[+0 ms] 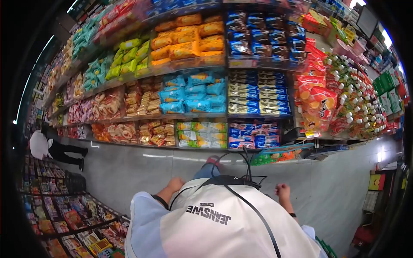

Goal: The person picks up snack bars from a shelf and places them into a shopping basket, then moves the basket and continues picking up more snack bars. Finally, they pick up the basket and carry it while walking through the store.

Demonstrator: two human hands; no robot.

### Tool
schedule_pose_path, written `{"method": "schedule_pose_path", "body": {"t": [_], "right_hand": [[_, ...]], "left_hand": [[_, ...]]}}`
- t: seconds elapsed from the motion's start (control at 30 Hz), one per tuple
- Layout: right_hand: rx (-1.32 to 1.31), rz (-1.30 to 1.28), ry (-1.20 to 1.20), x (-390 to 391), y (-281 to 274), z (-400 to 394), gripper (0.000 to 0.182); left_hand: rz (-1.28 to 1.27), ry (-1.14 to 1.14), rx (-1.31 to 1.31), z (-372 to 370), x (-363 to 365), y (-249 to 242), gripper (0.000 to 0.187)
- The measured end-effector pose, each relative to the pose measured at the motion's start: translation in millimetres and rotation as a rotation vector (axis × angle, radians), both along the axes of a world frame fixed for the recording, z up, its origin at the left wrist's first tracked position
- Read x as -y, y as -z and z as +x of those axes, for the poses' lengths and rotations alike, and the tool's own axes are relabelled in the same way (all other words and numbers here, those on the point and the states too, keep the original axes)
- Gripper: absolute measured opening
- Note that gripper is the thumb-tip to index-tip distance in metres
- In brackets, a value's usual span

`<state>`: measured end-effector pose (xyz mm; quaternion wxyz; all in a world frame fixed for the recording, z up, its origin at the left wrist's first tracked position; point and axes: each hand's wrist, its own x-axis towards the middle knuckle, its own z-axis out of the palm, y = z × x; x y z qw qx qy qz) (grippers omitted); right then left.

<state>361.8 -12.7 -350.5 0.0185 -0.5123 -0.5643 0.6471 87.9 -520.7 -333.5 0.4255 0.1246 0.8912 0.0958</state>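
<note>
My left hand (174, 185) hangs low by my left side, over the grey floor. Its fingers are mostly hidden, so whether it is closed cannot be made out. On the other side, my right hand (282, 190) hangs with curled fingers, and nothing shows in it. Neither hand touches the shelves. I wear a pale shirt (254, 210) with dark printed letters, and a black cord (258, 215) runs down over it. Ahead of me, snack shelves hold orange packets (185, 47), light-blue packets (193, 92) and blue-and-gold packets (271, 94).
Red snack bags (318, 105) and several white-capped bottles (355, 96) fill a display on the right. A low bin of green and orange packets (275, 158) stands before the shelf. Another person (56, 148) is at the far left, beyond a rack of packets (73, 215).
</note>
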Motion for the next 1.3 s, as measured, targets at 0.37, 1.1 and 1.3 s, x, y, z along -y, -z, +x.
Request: {"method": "schedule_pose_path", "body": {"t": [0.37,1.1,1.3], "right_hand": [[0.060,0.204,-0.266,38,-130,-129,0.027],[-0.252,1.887,-1.472,244,-575,-312,0.018],[0.128,1.540,-1.838,237,-636,-296,0.023]], "left_hand": [[0.608,-0.222,-0.589,-130,-37,-94,0.023],[1.239,-1.265,0.873,-238,-133,-94,0.062],[1.240,-1.259,0.882,-237,-151,-84,0.049]]}}
